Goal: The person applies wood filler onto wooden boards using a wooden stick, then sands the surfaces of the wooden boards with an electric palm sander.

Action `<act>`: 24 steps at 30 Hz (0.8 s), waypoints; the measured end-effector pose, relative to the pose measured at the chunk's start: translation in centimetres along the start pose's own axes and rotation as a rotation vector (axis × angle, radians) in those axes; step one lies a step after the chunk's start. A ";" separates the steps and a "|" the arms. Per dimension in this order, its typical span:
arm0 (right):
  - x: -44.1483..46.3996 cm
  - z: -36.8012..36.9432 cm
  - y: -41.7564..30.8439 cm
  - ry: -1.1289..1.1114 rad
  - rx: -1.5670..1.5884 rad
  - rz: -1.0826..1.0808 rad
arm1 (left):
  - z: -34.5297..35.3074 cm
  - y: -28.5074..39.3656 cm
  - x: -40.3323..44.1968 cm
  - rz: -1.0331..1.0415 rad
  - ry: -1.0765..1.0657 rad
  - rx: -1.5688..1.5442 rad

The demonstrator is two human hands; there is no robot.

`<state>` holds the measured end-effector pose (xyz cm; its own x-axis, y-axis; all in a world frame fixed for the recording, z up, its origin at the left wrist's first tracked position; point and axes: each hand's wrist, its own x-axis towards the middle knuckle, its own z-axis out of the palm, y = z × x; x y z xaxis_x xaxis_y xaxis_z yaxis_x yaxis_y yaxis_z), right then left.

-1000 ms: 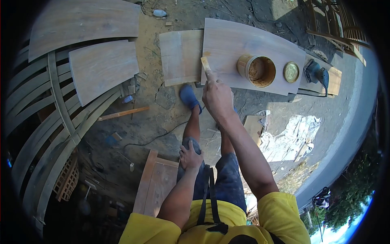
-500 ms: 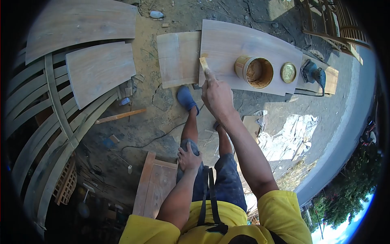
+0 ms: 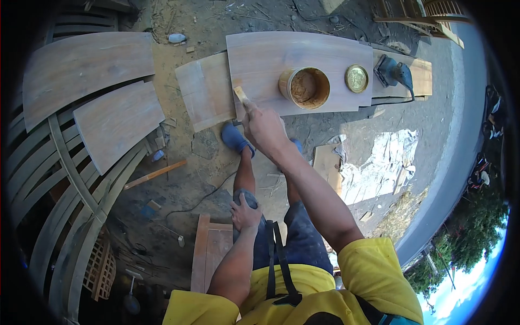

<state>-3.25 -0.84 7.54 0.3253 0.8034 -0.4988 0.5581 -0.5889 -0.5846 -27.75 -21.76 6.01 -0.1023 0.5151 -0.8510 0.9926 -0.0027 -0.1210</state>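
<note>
My right hand (image 3: 264, 127) is closed around a putty knife (image 3: 240, 93). The knife's blade, coated in tan putty, is over the left edge of a wide wooden panel (image 3: 260, 57); whether it touches the wood I cannot tell. On that panel, right of my hand, stands an open tin (image 3: 290, 86) with brown putty inside. Its round, gold-coloured lid (image 3: 356, 79) lies farther right. My left hand (image 3: 246, 215) rests on my bent knee with its fingers spread and nothing seen in it.
An electric sander (image 3: 394, 73) sits at the panel's right end. Another board (image 3: 205, 91) adjoins it on the left. More panels (image 3: 92, 65) lie on wooden slats at the left. A cable (image 3: 200, 199) crosses the ground, and a white sheet (image 3: 376, 168) is spread at the right.
My view has turned, so the panel, tin and sander appear farther left and a little higher. The putty knife stays near the panel's left edge; my left hand remains on my knee.
</note>
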 end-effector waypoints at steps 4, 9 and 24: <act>-5.6 -4.5 0.0 -0.031 0.214 0.017 | -0.2 -0.1 -0.1 -0.022 0.017 -0.002; -11.2 -11.7 3.1 0.121 0.123 -0.074 | -0.3 0.2 0.0 -0.031 0.021 -0.009; -0.3 -17.0 5.6 -0.091 -0.692 -0.135 | -1.1 1.2 -0.8 -0.050 0.014 -0.003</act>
<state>12.77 -2.92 15.27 0.1708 0.8373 -0.5193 0.9556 -0.2693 -0.1199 -26.45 -21.24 7.09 -0.1511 0.5268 -0.8364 0.9865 0.0258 -0.1620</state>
